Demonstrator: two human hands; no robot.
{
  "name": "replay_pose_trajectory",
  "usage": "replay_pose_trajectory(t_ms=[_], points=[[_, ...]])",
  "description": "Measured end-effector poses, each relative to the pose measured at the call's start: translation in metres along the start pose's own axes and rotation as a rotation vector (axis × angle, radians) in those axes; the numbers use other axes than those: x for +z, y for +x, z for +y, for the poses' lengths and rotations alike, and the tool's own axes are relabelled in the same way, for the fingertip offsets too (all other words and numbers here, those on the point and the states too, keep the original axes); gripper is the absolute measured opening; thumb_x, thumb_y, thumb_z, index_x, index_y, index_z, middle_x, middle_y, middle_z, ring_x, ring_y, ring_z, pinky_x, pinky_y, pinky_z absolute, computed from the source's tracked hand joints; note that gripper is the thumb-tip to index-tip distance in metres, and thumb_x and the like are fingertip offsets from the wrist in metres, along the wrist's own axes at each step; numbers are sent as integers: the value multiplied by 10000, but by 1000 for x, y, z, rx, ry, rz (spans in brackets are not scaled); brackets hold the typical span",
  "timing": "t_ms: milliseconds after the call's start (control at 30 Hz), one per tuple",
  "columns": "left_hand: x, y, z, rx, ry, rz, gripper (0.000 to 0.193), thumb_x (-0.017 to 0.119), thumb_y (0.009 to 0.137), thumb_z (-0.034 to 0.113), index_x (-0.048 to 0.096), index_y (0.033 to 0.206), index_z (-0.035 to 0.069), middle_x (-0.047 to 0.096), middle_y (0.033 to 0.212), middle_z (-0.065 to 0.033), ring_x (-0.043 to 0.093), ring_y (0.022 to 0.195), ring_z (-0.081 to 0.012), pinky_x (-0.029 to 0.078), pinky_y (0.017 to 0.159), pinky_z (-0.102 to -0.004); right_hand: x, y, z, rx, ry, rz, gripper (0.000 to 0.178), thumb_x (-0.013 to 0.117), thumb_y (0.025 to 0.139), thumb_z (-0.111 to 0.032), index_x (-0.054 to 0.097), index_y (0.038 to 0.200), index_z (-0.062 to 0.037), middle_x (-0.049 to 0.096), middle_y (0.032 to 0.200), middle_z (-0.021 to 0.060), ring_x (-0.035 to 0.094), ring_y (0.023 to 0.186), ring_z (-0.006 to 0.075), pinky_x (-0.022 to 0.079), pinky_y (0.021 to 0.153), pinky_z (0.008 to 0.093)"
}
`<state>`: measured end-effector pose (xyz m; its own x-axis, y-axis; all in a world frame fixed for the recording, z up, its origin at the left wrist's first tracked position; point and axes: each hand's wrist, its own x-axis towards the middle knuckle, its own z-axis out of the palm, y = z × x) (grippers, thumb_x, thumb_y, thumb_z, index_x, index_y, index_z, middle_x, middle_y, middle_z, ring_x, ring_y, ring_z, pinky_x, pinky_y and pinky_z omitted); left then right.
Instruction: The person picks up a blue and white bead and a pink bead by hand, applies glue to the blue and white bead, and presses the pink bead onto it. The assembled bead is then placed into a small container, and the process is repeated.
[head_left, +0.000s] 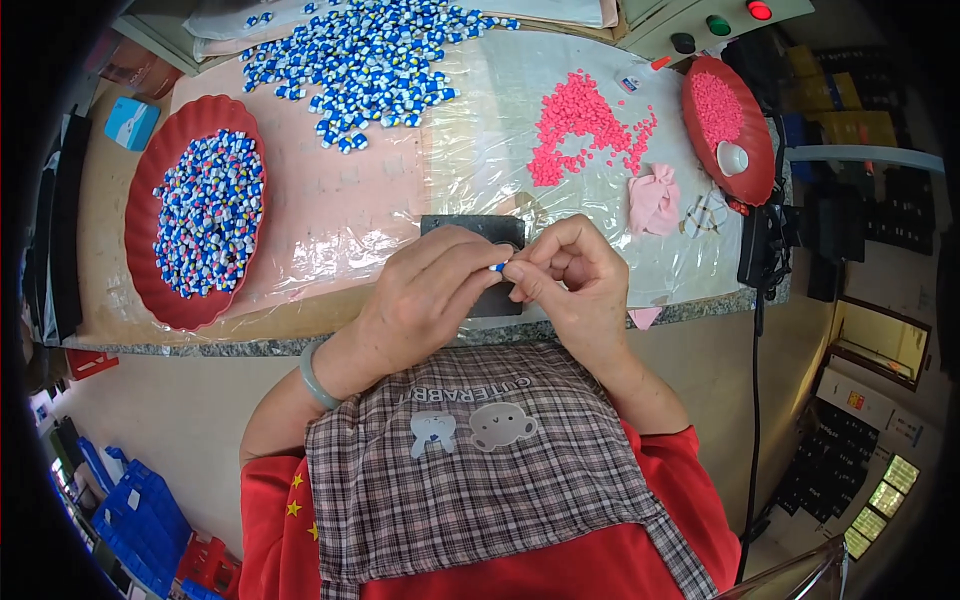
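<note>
My left hand (425,290) is closed in a pinch on a small blue-and-white piece (497,267), just above a dark rectangular pad (505,300). My right hand (583,290) meets it there, thumb and forefinger pressed together at the piece's side; whatever lies between those fingertips is hidden. Similar blue-and-white pieces (365,70) with yellow spots are heaped at the back of the table. Small pink pieces (580,125) lie loose beyond my right hand. On the left, a red scalloped tray (140,225) holds many blue-and-white pieces with touches of pink.
A second red tray (752,160) at the far right holds pink pieces and a small white cup (732,158). Near it lie a crumpled pink cloth (654,200) and a small bottle with a red tip (632,80). A blue box (131,124) stands at the left.
</note>
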<state>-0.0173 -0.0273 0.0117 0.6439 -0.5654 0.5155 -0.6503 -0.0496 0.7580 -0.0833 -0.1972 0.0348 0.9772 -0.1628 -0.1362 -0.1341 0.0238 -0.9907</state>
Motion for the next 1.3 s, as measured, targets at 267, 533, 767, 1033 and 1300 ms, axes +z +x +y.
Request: replay_pose_trajectory(t_ms=[267, 533, 767, 1033, 1300], points=[[-35, -12, -34, -774, -992, 182, 191, 518, 938, 59, 563, 1118, 11, 654, 939, -87, 536, 682, -95, 426, 606, -201, -73, 44, 29, -81, -597, 239, 90, 679, 814, -31, 639, 887, 4, 640, 822, 50, 590, 645, 106, 473, 579, 258], [-58, -18, -59, -789, -262, 380, 174, 549, 920, 60, 626, 1072, 24, 588, 918, -13, 469, 690, -63, 384, 592, -201, -65, 71, 43, -294, -968, 316, 118, 709, 800, -104, 638, 858, -30, 615, 809, 101, 626, 686, 261, 486, 623, 371], [-48, -4, -66, -512, 429, 224, 348, 600, 820, -1, 521, 1157, 33, 546, 870, -152, 569, 711, -295, 464, 652, -414, -81, 64, 36, -348, -958, 162, 72, 670, 808, -41, 625, 861, -21, 600, 820, 115, 616, 719, 284, 478, 638, 377], [-58, 7, -82, -449, 722, 125, 255, 663, 841, 145, 550, 1060, 81, 614, 960, -142, 629, 845, -359, 506, 659, -446, -91, 60, 29, -475, -871, -100, 128, 654, 794, -4, 672, 917, -39, 632, 880, 99, 628, 833, 272, 494, 715, 345], [-57, 20, -83, -335, 795, 69, 158, 652, 860, 169, 594, 979, 82, 608, 892, -91, 617, 710, -292, 494, 585, -399, -80, 48, 34, -338, -886, 111, 123, 671, 802, -30, 678, 923, -48, 633, 867, 98, 634, 729, 263, 499, 654, 349]])
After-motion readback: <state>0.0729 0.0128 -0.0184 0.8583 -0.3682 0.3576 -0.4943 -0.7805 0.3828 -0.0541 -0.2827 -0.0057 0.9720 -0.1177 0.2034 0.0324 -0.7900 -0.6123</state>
